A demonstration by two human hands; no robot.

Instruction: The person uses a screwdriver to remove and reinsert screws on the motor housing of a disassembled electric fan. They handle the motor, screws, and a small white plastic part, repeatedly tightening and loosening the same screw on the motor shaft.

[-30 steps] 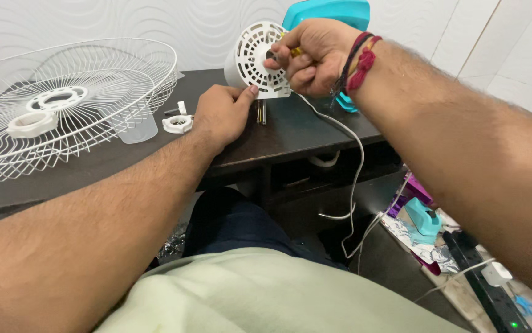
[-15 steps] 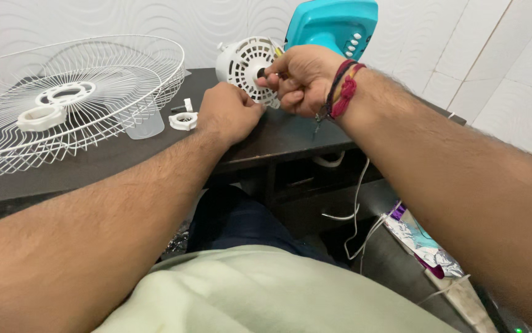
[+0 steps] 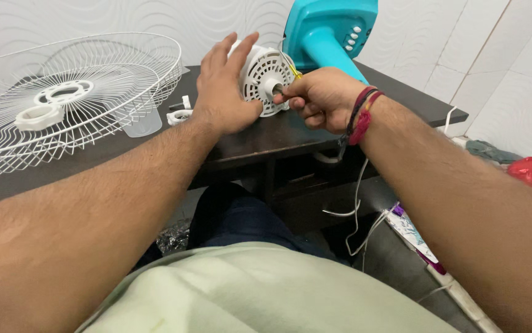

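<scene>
White plastic fan motor housing [image 3: 264, 77] is steadied on the dark table [image 3: 278, 132] by the left hand [image 3: 226, 92], fingers spread against its side. Its shaft [image 3: 276, 89], pointing toward the person, is pinched by the right hand [image 3: 318, 95].

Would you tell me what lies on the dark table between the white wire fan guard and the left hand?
Head view: a clear plastic cup and small white ring.

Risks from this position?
1. The left hand only rests open on the white motor housing; force from the right hand at the shaft could make it slip on the dark table.
2. The white cable dangles off the edge; it could snag.
</scene>
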